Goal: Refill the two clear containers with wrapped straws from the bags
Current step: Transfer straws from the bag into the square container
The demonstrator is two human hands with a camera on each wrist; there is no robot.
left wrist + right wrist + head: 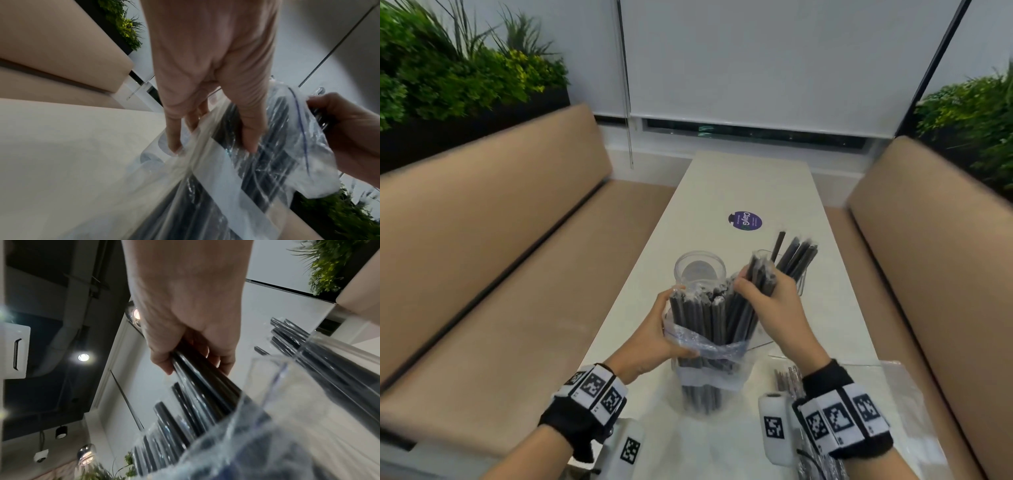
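Observation:
A clear plastic bag (709, 349) full of black wrapped straws stands upright on the white table (750, 185). My left hand (674, 325) grips the bag by its folded-down rim; in the left wrist view the left hand (211, 146) has its fingers curled over the bag (236, 175). My right hand (756, 284) grips a bundle of straws (762, 274) drawn partway up out of the bag, also seen as straws (205, 386) in the right hand (197, 363). A round clear container (698, 270) stands behind the bag. A square clear container (796, 263) holds several straws at the right.
Another bag of straws (787, 377) and loose clear plastic (907, 394) lie at the near right of the table. A purple sticker (745, 220) sits mid-table. Tan benches (500, 274) flank the table on both sides, and planters with greenery (448, 68) stand behind them.

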